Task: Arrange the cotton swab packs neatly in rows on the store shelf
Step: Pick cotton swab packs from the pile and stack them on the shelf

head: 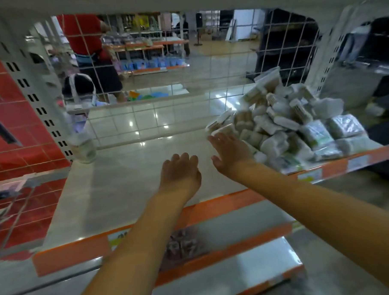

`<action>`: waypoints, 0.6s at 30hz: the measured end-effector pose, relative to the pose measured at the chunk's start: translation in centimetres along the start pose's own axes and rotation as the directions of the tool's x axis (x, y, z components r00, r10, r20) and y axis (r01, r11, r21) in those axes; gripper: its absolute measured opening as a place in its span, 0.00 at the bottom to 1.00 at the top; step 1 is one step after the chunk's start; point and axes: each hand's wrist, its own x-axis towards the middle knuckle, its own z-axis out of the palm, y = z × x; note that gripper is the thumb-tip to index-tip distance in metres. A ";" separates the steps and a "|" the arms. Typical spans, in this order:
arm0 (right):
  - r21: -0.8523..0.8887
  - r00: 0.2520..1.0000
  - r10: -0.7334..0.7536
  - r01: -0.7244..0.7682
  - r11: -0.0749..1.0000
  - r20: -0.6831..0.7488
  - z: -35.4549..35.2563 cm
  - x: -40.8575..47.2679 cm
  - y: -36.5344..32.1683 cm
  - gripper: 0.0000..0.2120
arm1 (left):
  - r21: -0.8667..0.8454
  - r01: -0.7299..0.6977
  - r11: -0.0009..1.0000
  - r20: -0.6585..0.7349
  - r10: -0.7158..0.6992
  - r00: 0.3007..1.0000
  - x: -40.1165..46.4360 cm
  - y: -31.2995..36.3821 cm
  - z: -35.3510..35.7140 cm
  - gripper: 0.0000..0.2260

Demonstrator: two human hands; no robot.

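Note:
A loose heap of cotton swab packs (pixel 284 123), white and clear plastic, lies jumbled on the right half of the white store shelf (pixel 123 184). My right hand (pixel 230 152) stretches out with straight fingers; its fingertips are at the heap's left edge, next to a tilted pack (pixel 221 124). My left hand (pixel 180 172) hovers over the bare shelf just left of the right hand, fingers loosely curled downward and holding nothing. The whole view is motion-blurred.
A white wire grid (pixel 165 104) closes the shelf's back. A clear bottle (pixel 83 147) stands at the back left by the perforated upright (pixel 37 103). An orange price strip (pixel 214 209) edges the shelf's front, with lower shelves below. A person in red stands beyond the grid.

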 end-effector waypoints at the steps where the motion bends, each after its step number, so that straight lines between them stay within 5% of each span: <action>1: 0.003 0.999 0.040 -0.040 0.999 0.003 -0.2 -0.2 1.0 0.25 | -0.005 -0.020 1.000 0.005 0.020 1.000 0.4 0.8 0.2 0.14; 7: -0.054 0.979 0.202 -0.202 0.978 -0.018 0.5 -0.5 6.0 0.28 | -0.012 -0.097 0.995 0.061 0.098 0.993 1.9 3.9 1.8 0.14; 14: -0.079 0.972 0.234 -0.234 0.969 -0.011 1.8 -0.3 7.1 0.36 | -0.067 -0.108 0.992 0.086 0.114 0.990 2.6 3.9 3.0 0.14; 18: -0.108 0.969 0.246 -0.245 0.963 -0.007 2.5 -0.2 7.0 0.32 | -0.075 -0.088 0.993 0.088 0.095 0.992 3.0 3.0 3.3 0.14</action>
